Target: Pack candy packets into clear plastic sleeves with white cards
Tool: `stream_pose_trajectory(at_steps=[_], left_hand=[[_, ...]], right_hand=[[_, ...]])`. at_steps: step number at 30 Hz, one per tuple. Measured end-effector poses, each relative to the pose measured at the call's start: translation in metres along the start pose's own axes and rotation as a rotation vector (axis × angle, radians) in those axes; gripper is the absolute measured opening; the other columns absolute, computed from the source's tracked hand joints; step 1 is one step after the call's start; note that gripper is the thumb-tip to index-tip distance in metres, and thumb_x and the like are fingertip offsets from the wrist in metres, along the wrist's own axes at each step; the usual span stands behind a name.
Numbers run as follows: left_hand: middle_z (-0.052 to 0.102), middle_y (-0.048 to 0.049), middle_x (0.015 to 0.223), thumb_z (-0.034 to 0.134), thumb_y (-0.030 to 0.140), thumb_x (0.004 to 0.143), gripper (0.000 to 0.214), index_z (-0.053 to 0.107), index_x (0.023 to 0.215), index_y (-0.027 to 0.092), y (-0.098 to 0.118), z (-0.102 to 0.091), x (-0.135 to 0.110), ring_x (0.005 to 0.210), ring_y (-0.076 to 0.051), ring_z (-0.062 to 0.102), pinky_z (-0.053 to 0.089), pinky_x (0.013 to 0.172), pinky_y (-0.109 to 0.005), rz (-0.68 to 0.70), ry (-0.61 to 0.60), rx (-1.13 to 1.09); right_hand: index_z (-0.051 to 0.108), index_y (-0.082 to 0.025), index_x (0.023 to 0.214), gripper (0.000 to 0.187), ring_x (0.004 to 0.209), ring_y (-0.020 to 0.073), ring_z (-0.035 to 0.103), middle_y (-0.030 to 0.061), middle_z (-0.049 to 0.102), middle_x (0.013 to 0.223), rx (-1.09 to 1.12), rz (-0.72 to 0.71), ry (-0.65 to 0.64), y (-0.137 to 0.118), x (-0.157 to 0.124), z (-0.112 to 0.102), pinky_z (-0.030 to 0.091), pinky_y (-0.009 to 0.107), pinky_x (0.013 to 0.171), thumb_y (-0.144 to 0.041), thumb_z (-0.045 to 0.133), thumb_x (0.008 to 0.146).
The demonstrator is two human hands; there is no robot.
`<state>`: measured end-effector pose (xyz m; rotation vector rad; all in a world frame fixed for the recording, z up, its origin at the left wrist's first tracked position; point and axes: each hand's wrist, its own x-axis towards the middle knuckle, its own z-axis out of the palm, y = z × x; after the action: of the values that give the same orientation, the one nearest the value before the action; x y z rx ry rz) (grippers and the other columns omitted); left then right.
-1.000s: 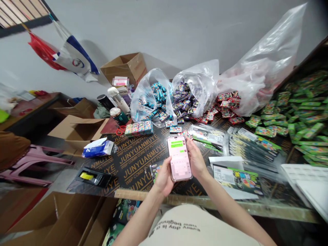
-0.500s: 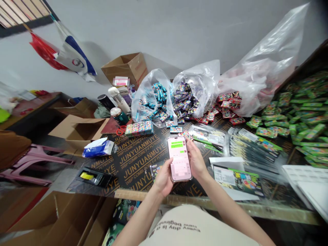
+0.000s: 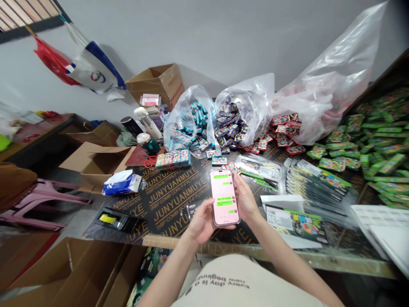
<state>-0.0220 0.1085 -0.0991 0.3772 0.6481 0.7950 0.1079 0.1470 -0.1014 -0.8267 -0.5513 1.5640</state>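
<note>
A smartphone [image 3: 224, 196] with a pink chat screen and green message bubbles is held upright in both hands above the table's front edge. My left hand [image 3: 204, 221] grips its lower left side, the thumb at the screen's edge. Along the right side, my right hand [image 3: 245, 198] is closed around the phone, with its fingers hidden behind. Just beyond the phone lie a few small blue and red packets [image 3: 219, 161]. Partly covered by my left hand is a small dark packet [image 3: 191, 210] on the table.
Clear bags hold blue packets [image 3: 198, 115] and purple packets [image 3: 228, 119]; red packets [image 3: 285, 128] spill nearby. Green packets [image 3: 386, 140] are heaped at right. Flat printed sleeves [image 3: 316, 183] lie right of my hand. A tape dispenser [image 3: 116, 219] and open cartons [image 3: 105, 164] are leftward.
On the phone, the on-screen keyboard has gone and more green message bubbles show. My left thumb has shifted slightly at the screen's edge; both hands still hold the phone.
</note>
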Motion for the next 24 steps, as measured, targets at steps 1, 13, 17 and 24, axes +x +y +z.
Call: stream_pose_trajectory(at_steps=[1,13,17,24], left_hand=[[0.059,-0.0108,0.115,0.051,0.025,0.079,0.043,0.046,0.121,0.020,0.000,-0.001,-0.001,0.097,-0.030,0.059,0.052,0.071,-0.047,0.017,-0.016,0.031],[0.055,-0.0107,0.119,0.064,-0.004,0.054,0.080,0.038,0.125,0.025,-0.002,0.001,-0.009,0.102,-0.030,0.055,0.048,0.080,-0.047,0.116,-0.090,0.228],[0.057,-0.0119,0.116,0.067,-0.002,0.053,0.080,0.039,0.124,0.022,-0.003,0.002,-0.009,0.097,-0.029,0.058,0.050,0.078,-0.046,0.131,-0.064,0.235],[0.058,-0.0119,0.116,0.070,0.001,0.054,0.076,0.042,0.121,0.022,-0.003,0.004,-0.011,0.099,-0.031,0.057,0.050,0.077,-0.047,0.139,-0.015,0.233]], right_hand=[[0.050,-0.025,0.118,0.048,0.085,0.0171,0.062,0.0008,0.065,0.105,-0.003,0.004,0.002,-0.001,0.000,0.000,0.048,0.026,0.069,-0.048,0.055,0.077],[0.048,-0.027,0.121,0.048,0.092,0.0148,0.061,-0.0008,0.063,0.109,0.015,0.002,-0.013,-0.008,-0.005,0.007,0.047,0.024,0.076,-0.044,0.056,0.077],[0.047,-0.026,0.123,0.052,0.091,0.0168,0.061,0.0006,0.063,0.109,0.001,0.013,-0.008,-0.009,-0.006,0.008,0.048,0.027,0.076,-0.046,0.056,0.076],[0.046,-0.029,0.123,0.052,0.088,0.0167,0.061,0.0003,0.064,0.106,-0.021,0.013,-0.045,-0.012,-0.009,0.007,0.047,0.027,0.072,-0.050,0.054,0.076]])
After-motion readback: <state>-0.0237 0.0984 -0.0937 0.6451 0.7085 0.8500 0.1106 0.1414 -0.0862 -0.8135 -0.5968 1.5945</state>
